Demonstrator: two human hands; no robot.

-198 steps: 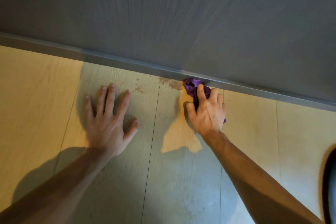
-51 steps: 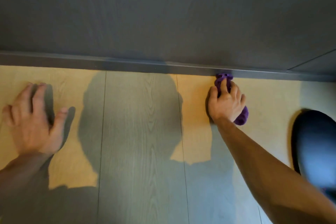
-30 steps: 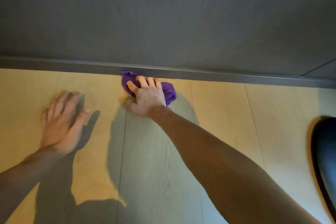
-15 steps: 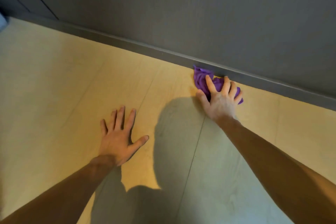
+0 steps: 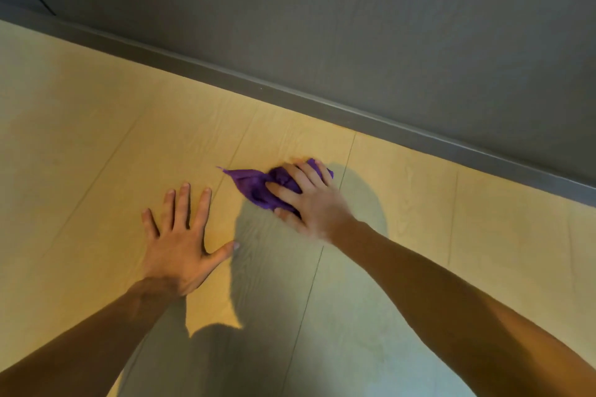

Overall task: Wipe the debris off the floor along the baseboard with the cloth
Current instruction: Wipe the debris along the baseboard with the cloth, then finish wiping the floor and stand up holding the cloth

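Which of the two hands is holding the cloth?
The right hand, fingers curled over the bunched purple cloth; the left hand lies flat and empty on the floor.

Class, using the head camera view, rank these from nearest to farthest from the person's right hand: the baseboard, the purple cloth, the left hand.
1. Purple cloth: under the right hand, gripped.
2. Left hand: flat on the floor, to its left.
3. Baseboard: beyond it, along the wall.

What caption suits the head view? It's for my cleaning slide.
Right hand presses a purple cloth on the floor near the baseboard; left hand lies flat.
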